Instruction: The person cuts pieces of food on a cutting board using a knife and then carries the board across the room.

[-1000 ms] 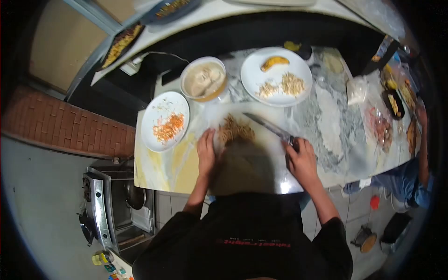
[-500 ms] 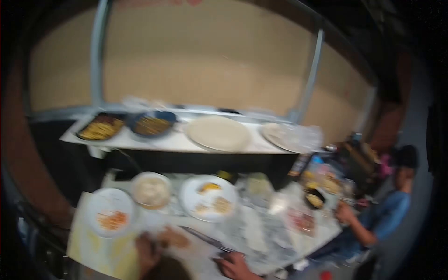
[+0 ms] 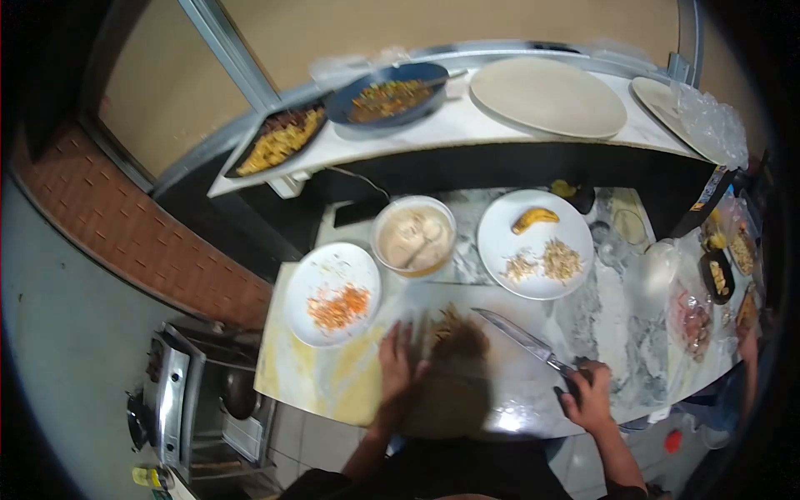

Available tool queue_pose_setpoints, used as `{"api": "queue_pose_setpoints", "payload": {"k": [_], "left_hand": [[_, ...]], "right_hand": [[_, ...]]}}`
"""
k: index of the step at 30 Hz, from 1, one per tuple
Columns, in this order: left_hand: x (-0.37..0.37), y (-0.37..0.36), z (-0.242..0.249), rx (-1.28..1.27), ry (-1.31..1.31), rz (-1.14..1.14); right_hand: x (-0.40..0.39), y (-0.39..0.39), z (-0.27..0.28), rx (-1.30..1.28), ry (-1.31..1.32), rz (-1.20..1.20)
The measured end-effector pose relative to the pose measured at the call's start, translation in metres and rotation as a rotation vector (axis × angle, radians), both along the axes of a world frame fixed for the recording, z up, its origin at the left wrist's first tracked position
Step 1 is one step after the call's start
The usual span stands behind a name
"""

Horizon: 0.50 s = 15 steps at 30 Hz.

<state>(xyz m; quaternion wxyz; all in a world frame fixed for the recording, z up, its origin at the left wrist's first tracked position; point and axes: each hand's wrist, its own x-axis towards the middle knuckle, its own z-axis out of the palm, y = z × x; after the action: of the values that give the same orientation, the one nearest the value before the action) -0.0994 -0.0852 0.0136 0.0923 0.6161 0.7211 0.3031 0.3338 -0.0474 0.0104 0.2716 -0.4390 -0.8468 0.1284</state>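
My left hand (image 3: pixel 402 364) rests on the pale work surface with its fingers stretched out, holding nothing. Just right of it lies a small pile of chopped brown food (image 3: pixel 447 327), partly in shadow. At the right, my right hand (image 3: pixel 592 397) is closed on the handle end of a knife (image 3: pixel 515 333). The blade lies low over the surface, its tip toward the far left. Beyond my left hand sits a white plate of shredded orange food (image 3: pixel 340 307). A tub of pale food in liquid (image 3: pixel 414 236) stands beyond the pile.
A white plate (image 3: pixel 533 204) holds a banana-like yellow piece and two chopped heaps. The raised shelf carries a dark pan (image 3: pixel 387 96), a tray of food (image 3: pixel 282 143) and a large beige plate (image 3: pixel 548 96). Plastic bags (image 3: pixel 693 321) lie right; a stove (image 3: pixel 173 392) stands lower left.
The view has swung right and down, so the table sits more to the left and closer. My left hand now shows spread fingers; the knife remains by my right hand.
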Motion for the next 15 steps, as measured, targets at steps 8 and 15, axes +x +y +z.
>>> {"api": "queue_pose_setpoints", "payload": {"k": [8,15], "left_hand": [[0.006,0.003,-0.01,0.155,0.042,0.061],[0.01,0.001,-0.009,0.149,0.12,0.17]], "right_hand": [[0.008,0.019,-0.012,-0.061,-0.163,0.256],[0.0,0.023,-0.009,0.162,-0.108,0.267]]}}
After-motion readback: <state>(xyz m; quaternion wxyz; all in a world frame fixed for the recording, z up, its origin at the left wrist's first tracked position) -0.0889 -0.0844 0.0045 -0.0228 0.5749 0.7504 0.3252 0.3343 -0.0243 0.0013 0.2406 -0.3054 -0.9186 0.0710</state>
